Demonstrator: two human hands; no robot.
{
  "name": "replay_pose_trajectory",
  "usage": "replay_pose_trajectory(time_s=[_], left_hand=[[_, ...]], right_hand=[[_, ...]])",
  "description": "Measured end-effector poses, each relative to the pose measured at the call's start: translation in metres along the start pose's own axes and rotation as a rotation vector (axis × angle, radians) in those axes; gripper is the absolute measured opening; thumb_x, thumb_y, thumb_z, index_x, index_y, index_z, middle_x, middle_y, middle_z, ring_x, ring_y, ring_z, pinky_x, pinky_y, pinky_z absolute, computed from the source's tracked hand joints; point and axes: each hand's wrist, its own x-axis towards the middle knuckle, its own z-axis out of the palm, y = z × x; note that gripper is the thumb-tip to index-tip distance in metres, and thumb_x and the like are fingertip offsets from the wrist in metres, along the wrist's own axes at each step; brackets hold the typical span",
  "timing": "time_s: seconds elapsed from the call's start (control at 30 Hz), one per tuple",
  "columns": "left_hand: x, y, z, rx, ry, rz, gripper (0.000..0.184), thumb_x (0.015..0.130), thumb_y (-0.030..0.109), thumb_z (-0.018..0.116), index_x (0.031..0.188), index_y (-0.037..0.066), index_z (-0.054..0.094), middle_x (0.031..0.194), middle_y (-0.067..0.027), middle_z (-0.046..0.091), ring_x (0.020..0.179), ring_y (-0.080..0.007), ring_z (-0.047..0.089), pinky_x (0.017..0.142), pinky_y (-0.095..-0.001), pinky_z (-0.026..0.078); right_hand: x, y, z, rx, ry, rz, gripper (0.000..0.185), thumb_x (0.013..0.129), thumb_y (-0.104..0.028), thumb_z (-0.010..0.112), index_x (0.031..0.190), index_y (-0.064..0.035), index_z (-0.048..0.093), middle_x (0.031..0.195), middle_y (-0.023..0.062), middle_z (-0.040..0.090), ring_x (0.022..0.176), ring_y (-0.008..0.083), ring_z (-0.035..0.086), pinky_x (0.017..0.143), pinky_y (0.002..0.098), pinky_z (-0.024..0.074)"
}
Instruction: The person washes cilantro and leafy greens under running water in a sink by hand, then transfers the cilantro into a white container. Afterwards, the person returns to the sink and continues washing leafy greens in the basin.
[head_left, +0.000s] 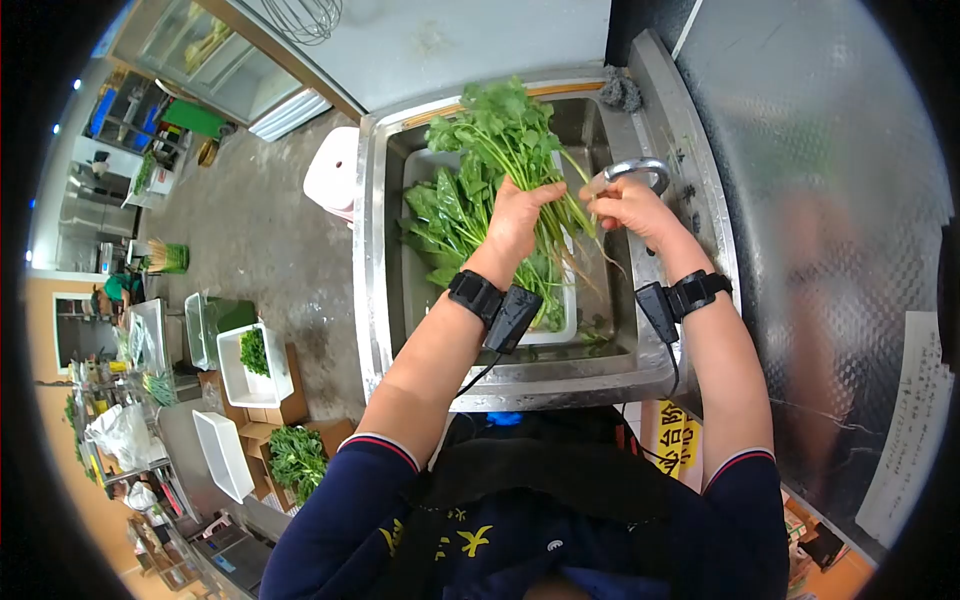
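A bunch of leafy green herbs (pixel 495 120) with long stems and pale roots is gripped in my left hand (pixel 520 215), above the metal sink (pixel 625 335). Just right of the stems, my right hand (pixel 628 205) is closed with thumb and fingertips together beside a thin stem; what it pinches is too small to make out. Under the bunch, more broad-leaved greens (pixel 440 215) lie in a white tub (pixel 568 325) inside the sink. The curved faucet (pixel 645 168) passes just behind my right hand.
A white plastic container (pixel 335 170) stands left of the sink. Farther left on the floor side are a white bin with greens (pixel 285 385), a cardboard box (pixel 292 405) and leafy vegetables (pixel 297 460). A metal wall (pixel 820 200) rises on the right, and grey scouring wool (pixel 620 90) lies at the sink's back corner.
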Motion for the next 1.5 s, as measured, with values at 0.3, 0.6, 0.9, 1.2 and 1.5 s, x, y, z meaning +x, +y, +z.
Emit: replay_pose_trajectory(time_s=[0.3,0.6,0.9,1.2,1.5], left_hand=[[0.002,-0.001,0.008,0.067,-0.024,0.097,0.038,0.071,-0.004,0.063,0.104,0.002,0.048,0.095,-0.0084,0.060,0.082,-0.0180,0.059,0.070,-0.0310,0.049],[0.006,-0.002,0.006,0.071,-0.006,0.042,0.035,0.072,0.000,0.065,0.103,0.002,0.049,0.094,-0.0070,0.060,0.083,-0.0171,0.058,0.072,-0.0301,0.046],[0.007,0.003,0.001,0.095,-0.097,-0.111,0.031,0.074,0.001,0.064,0.104,0.003,0.054,0.095,-0.0063,0.061,0.084,-0.0174,0.059,0.074,-0.0311,0.048],[0.006,0.004,0.004,0.100,-0.043,-0.069,0.029,0.070,-0.005,0.062,0.099,0.000,0.055,0.091,-0.0082,0.063,0.081,-0.0189,0.060,0.073,-0.0309,0.047],[0.013,0.004,-0.008,0.111,0.002,-0.028,0.031,0.070,-0.004,0.062,0.100,0.000,0.052,0.093,-0.0094,0.062,0.081,-0.0192,0.059,0.073,-0.0308,0.046]], right_hand=[[0.005,-0.004,0.000,-0.249,-0.092,-0.080,0.033,0.070,-0.025,0.066,0.087,0.0024,0.061,0.076,0.0035,0.060,0.062,0.0091,0.055,0.057,0.0235,0.0453],[0.000,-0.009,0.002,0.034,0.002,0.044,0.035,0.070,-0.022,0.065,0.094,0.0024,0.057,0.085,0.0053,0.059,0.060,0.0107,0.054,0.056,0.0221,0.0460],[0.004,-0.010,-0.005,-0.197,-0.042,0.057,0.031,0.067,-0.020,0.064,0.089,0.0010,0.058,0.073,0.0038,0.057,0.055,0.0123,0.051,0.051,0.0266,0.0420],[0.003,-0.010,0.002,-0.212,-0.039,0.006,0.033,0.065,-0.025,0.070,0.085,-0.0003,0.060,0.067,0.0026,0.056,0.053,0.0105,0.051,0.050,0.0230,0.0429],[0.005,-0.010,-0.002,-0.026,0.010,0.098,0.029,0.067,-0.023,0.069,0.086,-0.0031,0.062,0.075,0.0034,0.059,0.057,0.0092,0.052,0.050,0.0230,0.0426]])
